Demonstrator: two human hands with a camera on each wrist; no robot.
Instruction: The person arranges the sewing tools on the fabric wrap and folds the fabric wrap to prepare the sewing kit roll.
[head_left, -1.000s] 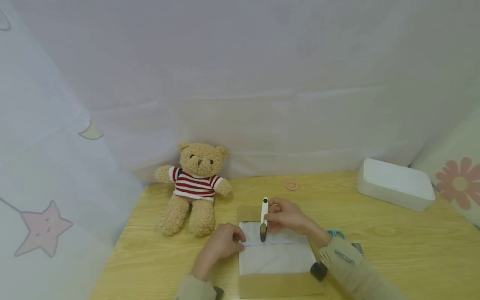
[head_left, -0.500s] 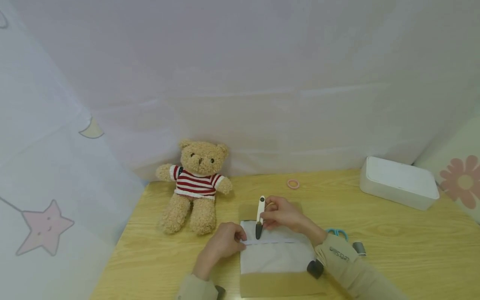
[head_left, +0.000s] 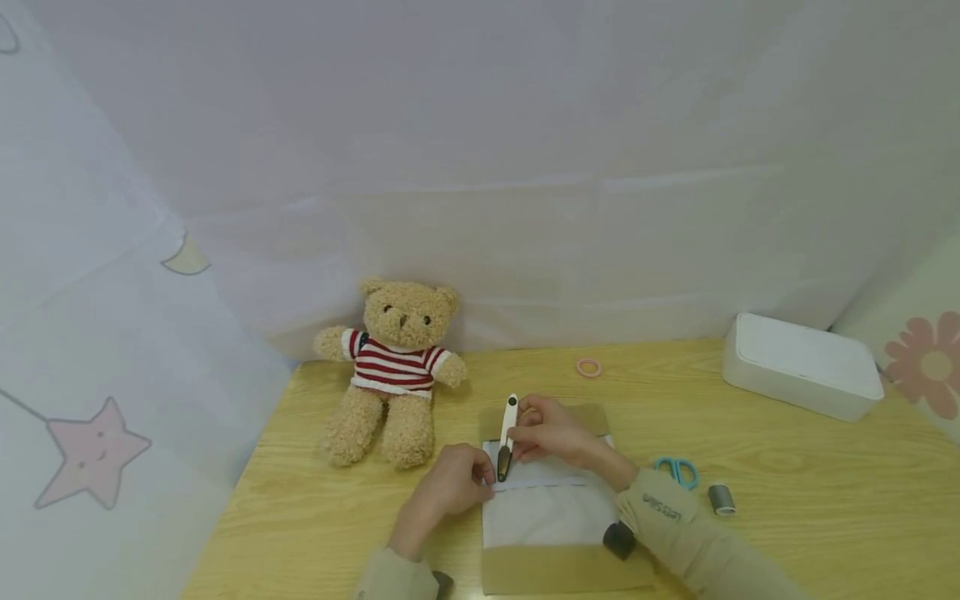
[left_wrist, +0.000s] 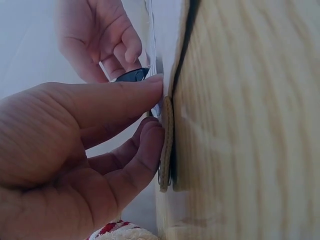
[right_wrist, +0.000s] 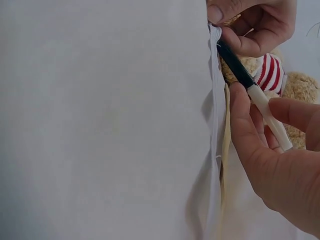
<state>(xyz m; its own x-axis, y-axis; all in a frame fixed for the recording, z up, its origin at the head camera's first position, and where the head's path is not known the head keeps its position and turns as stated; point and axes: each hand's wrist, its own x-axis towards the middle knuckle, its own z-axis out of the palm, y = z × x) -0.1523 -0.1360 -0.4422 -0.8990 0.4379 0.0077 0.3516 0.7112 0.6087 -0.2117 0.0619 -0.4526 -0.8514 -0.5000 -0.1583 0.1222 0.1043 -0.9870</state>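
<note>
White-handled, slim, pen-like tool with a dark tapered tip, held slantwise over the upper left part of the rectangular white cloth, tip pointing down; contact between tip and cloth impossible to tell. Across the same cloth, a narrow gathered white strip. Around the tool's pale handle, the thumb and fingers of the right hand, closed in a pinch. At the cloth's left edge, the left hand, thumb and finger pinched on the strip's end, close to the dark tip. Both hands near each other but apart. Under the cloth and showing beyond its top and bottom edges, a flat tan board. Right of the cloth, turquoise-handled scissors, then a small grey thread spool. Beyond the cloth, a small pink ring; up and left of it, a curly tan teddy bear in a red-and-white striped top. Far right, beyond the cloth, a white oblong box. Beneath everything, a yellowish wood-grain table.
</note>
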